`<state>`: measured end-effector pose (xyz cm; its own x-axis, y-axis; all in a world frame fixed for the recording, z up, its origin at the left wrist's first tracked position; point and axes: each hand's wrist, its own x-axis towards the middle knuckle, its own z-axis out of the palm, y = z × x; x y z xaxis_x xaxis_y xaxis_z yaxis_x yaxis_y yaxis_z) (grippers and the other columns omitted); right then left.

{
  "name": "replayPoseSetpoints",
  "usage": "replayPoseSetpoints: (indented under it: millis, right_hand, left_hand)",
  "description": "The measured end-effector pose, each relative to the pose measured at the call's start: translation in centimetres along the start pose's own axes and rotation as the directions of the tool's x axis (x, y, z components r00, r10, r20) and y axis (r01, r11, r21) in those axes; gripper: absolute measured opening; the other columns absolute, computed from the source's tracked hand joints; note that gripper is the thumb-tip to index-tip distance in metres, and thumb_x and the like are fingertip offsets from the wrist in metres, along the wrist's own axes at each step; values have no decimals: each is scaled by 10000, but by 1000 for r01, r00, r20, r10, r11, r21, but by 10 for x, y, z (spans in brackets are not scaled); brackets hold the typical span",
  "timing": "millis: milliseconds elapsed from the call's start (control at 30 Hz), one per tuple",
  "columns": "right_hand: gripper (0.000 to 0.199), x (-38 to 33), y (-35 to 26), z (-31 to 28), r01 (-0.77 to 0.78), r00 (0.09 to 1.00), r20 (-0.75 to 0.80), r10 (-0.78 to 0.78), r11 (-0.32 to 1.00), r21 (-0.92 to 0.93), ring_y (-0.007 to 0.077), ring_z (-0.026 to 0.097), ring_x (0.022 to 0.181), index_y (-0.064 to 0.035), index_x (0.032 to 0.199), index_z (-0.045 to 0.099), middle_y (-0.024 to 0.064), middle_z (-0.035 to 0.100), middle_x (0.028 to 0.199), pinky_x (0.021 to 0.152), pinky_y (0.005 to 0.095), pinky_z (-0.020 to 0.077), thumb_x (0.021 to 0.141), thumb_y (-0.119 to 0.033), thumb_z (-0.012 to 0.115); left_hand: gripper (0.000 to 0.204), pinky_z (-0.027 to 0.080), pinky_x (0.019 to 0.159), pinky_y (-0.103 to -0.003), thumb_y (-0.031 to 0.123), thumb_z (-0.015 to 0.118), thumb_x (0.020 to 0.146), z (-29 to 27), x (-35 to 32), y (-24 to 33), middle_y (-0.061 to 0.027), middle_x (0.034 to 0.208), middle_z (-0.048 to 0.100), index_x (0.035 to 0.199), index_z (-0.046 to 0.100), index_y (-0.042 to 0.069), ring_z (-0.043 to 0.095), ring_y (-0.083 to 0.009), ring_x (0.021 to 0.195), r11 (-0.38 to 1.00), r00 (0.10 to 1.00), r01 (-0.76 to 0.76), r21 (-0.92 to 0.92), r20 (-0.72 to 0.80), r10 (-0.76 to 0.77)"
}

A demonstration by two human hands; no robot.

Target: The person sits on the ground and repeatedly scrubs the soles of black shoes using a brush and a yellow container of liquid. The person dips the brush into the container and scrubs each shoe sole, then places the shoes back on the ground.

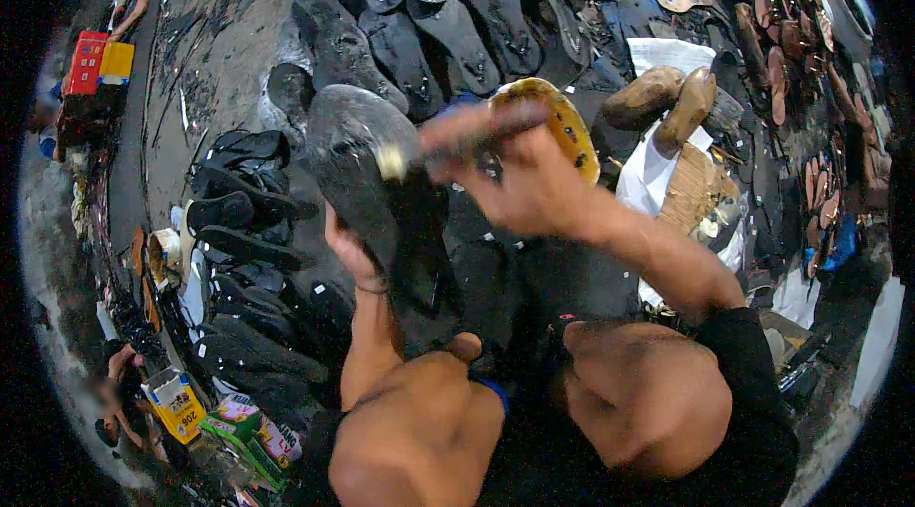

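Observation:
My left hand (pixel 351 248) grips a large dark sole (pixel 355 140) from below and tilts it up in front of me. Most of its fingers are hidden under the sole. My right hand (pixel 529 181), blurred by motion, is closed on a brush (pixel 393 162) with a dark handle. The brush's pale tip lies at the sole's upper face, near its right edge. Behind my right hand is a round yellow container (pixel 579 140) with dark stains, its inside partly hidden by the hand and handle.
Several dark soles (pixel 448 35) lie in rows beyond my hands. Black sandal pieces (pixel 243 197) are piled at left. Wooden shoe lasts (pixel 686 111) rest on white paper at right, with tan insoles (pixel 777 83) farther out. A yellow box (pixel 174 404) and green box (pixel 250 438) stand lower left.

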<state>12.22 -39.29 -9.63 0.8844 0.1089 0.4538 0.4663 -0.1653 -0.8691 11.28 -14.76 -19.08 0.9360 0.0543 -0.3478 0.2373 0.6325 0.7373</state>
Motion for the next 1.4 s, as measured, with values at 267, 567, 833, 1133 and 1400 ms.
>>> replayPoseSetpoints:
  millis: [267, 567, 833, 1133, 1400]
  right_hand:
    - [184, -53, 41, -43, -434, 891, -289, 352, 847, -308, 240, 714, 819, -31, 1030, 721, 124, 734, 892, 796, 364, 543, 912, -171, 703]
    - [316, -105, 5, -95, -420, 764, -112, 636, 357, -834, 442, 666, 803, 22, 1102, 664, 264, 686, 877, 735, 511, 521, 913, -230, 660]
    - [258, -45, -51, -62, -639, 769, 104, 631, 749, 175, 139, 645, 972, -20, 1125, 654, 54, 692, 1038, 887, 323, 513, 907, -135, 728]
    - [353, 1, 11, 5, 134, 978, 168, -123, 989, -55, 304, 650, 986, -132, 1175, 679, 100, 698, 1103, 851, 423, 482, 822, -121, 699]
    - [379, -22, -3, 20, 61, 990, -124, -69, 996, -66, 292, 650, 822, -134, 1123, 690, 99, 671, 920, 735, 394, 515, 749, -133, 746]
  left_hand:
    - [541, 505, 1008, -444, 380, 382, 1057, -15, -61, 2, -178, 1357, 579, 1392, 500, -28, 615, -301, 1154, 915, 931, 340, -216, -57, -359]
    - [489, 536, 924, -399, 357, 377, 1055, -81, -96, 8, -144, 1225, 660, 1302, 577, -15, 659, -268, 1066, 811, 810, 569, 132, 81, -581]
    - [448, 553, 857, -351, 354, 383, 1046, 10, -22, 5, -108, 1145, 685, 1240, 604, 16, 671, -217, 995, 881, 880, 449, -152, 247, -406]
    - [465, 576, 867, -422, 419, 414, 1024, 71, -20, 9, -116, 1063, 691, 1188, 612, 32, 681, -251, 954, 897, 922, 370, -243, 215, -322]
    - [421, 455, 932, -344, 326, 550, 962, 80, -2, 25, -139, 1070, 553, 1132, 532, -60, 515, -219, 1029, 970, 924, 229, -85, 334, -189]
